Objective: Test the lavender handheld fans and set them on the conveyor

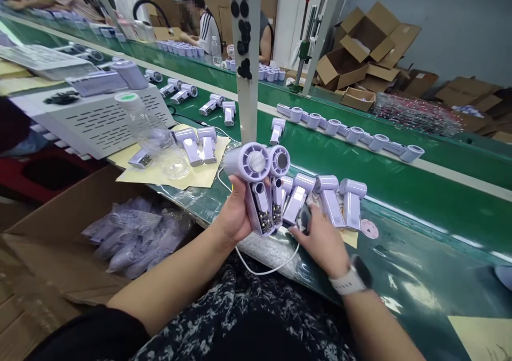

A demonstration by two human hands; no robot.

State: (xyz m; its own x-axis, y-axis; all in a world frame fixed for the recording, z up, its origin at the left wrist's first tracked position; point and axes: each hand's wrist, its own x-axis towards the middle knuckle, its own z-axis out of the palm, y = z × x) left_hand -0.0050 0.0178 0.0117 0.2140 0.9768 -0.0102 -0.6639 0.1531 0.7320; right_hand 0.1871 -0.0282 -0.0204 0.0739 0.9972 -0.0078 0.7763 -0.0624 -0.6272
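Line work, clock read from frame ctr: at 8 o'c., a box (44, 267) holds plastic bags (138, 235). Approx. 9 o'c., a white slotted case (104, 123), then a clear bottle (144, 126) above yellow paper (204, 177), where lilac paper fans (191, 147) lie. At 11 o'c., a co-worker (208, 35) in a striped sleeve sits behind rows of lilac parts. At 7 o'c., just off ctr., the L hand (234, 214) is closed round two held fans (254, 161), side by side, heads up, circuit bds. exposed. A white cable (262, 273) loops below at 6 o'c. At 4 o'c., the R hand (322, 238), w/ watch (354, 278), has its thumb and fingers by a dark blurred pc. (304, 218); can't tell if it's gripped. Bench fans (330, 201) stand close by, btwn. 3 and 4 o'c. Belt fans (334, 126) run in a row btwn. 2 and 3 o'c.; open cartons (370, 33) pile up at 2 o'c.
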